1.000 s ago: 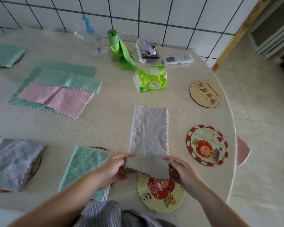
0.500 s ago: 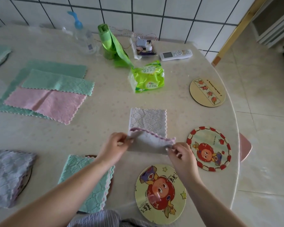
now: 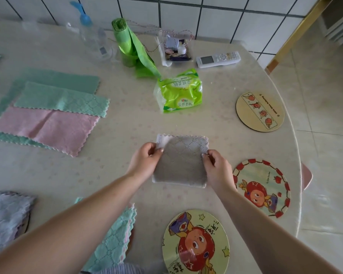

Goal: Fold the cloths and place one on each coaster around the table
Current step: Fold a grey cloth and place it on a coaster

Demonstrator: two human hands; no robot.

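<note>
Grey cloth lies folded into a near-square pad on the table, roughly centre, nearer the person's edge. Top face is plain grey with a faint stitched diamond quilting; near edge is a smooth fold, far and right edges show the wavy pinked trim. At the far left corner a paler, whitish under-layer sticks out past the top layer, so the layers are not quite aligned. Left hand pinches the far left corner, thumb on top and fingers curled round the edge. Right hand pinches the far right corner the same way, fingertips closed on the scalloped trim. Both hands are clamped on the cloth, which rests flat on the table between them. Just right of the cloth is a round red-rimmed coaster with a cartoon figure, uncovered; the right wrist partly overlaps its left edge. Nearer the person, a yellow cartoon coaster, also uncovered. Further right and back, a tan coaster with a strip of small figures, uncovered. Lower left, a folded teal cloth sits on a dark coaster, mostly hidden under the left forearm.
</note>
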